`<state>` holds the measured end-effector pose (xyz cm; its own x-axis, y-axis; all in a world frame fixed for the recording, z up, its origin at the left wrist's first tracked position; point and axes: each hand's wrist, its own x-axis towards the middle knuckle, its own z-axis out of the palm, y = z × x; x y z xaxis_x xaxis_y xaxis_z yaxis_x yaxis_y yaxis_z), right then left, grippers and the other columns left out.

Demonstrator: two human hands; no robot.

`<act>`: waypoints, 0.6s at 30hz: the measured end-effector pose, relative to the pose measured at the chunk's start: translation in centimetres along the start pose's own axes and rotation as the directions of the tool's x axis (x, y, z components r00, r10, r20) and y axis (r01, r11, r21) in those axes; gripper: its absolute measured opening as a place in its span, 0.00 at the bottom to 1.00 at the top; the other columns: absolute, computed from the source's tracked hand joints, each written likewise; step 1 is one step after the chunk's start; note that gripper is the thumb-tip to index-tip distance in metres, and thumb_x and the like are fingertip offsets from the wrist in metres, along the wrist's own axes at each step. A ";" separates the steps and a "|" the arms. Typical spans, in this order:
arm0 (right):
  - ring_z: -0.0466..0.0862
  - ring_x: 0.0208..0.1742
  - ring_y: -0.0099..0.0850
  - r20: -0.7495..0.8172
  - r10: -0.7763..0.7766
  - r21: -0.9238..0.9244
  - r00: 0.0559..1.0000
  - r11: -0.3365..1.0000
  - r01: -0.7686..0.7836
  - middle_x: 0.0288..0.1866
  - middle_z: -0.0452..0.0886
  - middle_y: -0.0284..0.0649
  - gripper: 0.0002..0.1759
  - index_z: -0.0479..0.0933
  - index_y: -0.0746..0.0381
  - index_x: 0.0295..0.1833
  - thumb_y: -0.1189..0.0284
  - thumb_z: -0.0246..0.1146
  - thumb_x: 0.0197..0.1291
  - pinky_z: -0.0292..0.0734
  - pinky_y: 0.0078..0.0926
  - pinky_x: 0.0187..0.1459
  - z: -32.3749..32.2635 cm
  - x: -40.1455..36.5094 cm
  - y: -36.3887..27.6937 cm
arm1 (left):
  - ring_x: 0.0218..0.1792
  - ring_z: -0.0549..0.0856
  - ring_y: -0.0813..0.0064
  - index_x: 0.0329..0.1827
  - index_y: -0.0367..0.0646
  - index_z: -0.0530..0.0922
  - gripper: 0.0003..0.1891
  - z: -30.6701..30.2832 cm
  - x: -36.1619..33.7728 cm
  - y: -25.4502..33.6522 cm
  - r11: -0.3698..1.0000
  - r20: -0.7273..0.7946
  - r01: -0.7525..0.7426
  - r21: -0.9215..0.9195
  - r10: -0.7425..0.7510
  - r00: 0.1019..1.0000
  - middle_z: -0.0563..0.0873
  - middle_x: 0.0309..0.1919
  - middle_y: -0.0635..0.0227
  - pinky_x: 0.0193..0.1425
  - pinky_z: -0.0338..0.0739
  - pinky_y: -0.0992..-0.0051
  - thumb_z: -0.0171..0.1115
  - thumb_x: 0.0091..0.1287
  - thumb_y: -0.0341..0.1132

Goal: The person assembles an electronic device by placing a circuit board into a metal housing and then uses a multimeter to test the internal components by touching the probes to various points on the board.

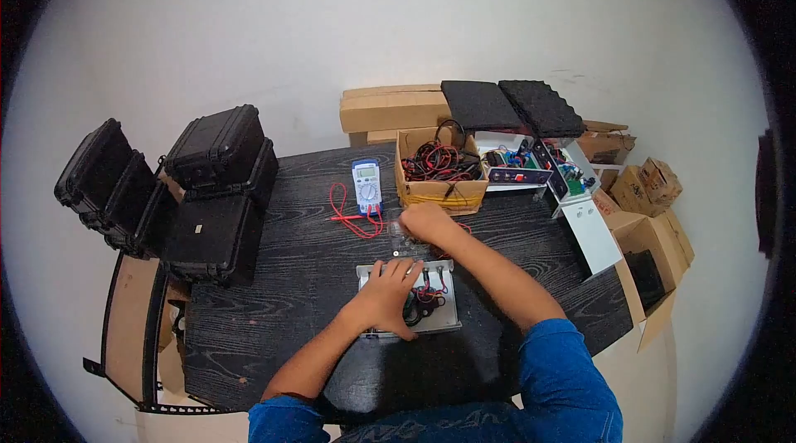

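Observation:
My left hand (385, 298) spans an open metal case (448, 310), with its fingers over the far edge and the thumb by the near edge. Red and black wires and dark round parts show inside the case, partly covered by the hand. Just beyond it, my right hand (426, 222) is closed, its fingers curled down over a clear plastic parts tray (400, 250). Whatever those fingertips pinch is hidden. Close by on the left lies a blue and white multimeter (366, 186) with red leads (342, 212).
A cardboard box of test leads (439, 194) stands behind my right hand. Opened white instrument cases (518, 167) with circuit boards sit at the back right. Black hard cases (211, 227) are stacked at the left. Cardboard boxes (647, 252) stand off the right edge.

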<state>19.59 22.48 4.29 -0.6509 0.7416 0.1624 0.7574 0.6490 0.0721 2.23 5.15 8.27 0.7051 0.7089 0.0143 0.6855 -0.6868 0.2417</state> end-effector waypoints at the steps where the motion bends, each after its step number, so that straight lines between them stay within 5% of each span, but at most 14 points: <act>1: 0.93 0.43 0.49 0.044 -0.002 -0.002 0.999 1.000 0.002 0.39 0.91 0.51 0.10 0.89 0.63 0.39 0.70 0.66 0.59 0.87 0.48 0.44 -0.3 -0.1 0.0 | 0.77 0.66 0.44 0.83 0.32 0.55 0.76 -0.1 0.0 0.0 1.000 -0.002 -0.005 -0.001 0.005 1.000 0.67 0.76 0.44 0.80 0.57 0.41 0.87 0.31 0.61; 9: 0.93 0.47 0.47 0.255 0.021 -0.055 0.967 0.998 -0.008 0.46 0.92 0.51 0.13 0.90 0.65 0.43 0.71 0.62 0.64 0.88 0.47 0.46 -1.0 -0.1 -0.1 | 0.78 0.65 0.44 0.83 0.32 0.55 0.76 -0.1 0.0 0.1 1.000 0.009 0.002 0.004 -0.002 1.000 0.66 0.77 0.43 0.80 0.56 0.40 0.87 0.31 0.61; 18: 0.93 0.45 0.48 0.202 -0.068 -0.016 0.977 0.997 0.073 0.42 0.91 0.52 0.10 0.88 0.64 0.39 0.69 0.68 0.56 0.87 0.48 0.45 1.1 0.2 1.4 | 0.77 0.66 0.44 0.83 0.31 0.56 0.76 0.1 0.0 0.0 1.000 -0.008 -0.008 0.005 0.008 1.000 0.66 0.77 0.43 0.80 0.56 0.42 0.87 0.31 0.61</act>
<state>20.46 23.72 3.37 -0.6981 0.7145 -0.0455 0.7085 0.6986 0.0995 2.20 5.11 8.12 0.7088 0.7050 0.0241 0.6812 -0.6929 0.2363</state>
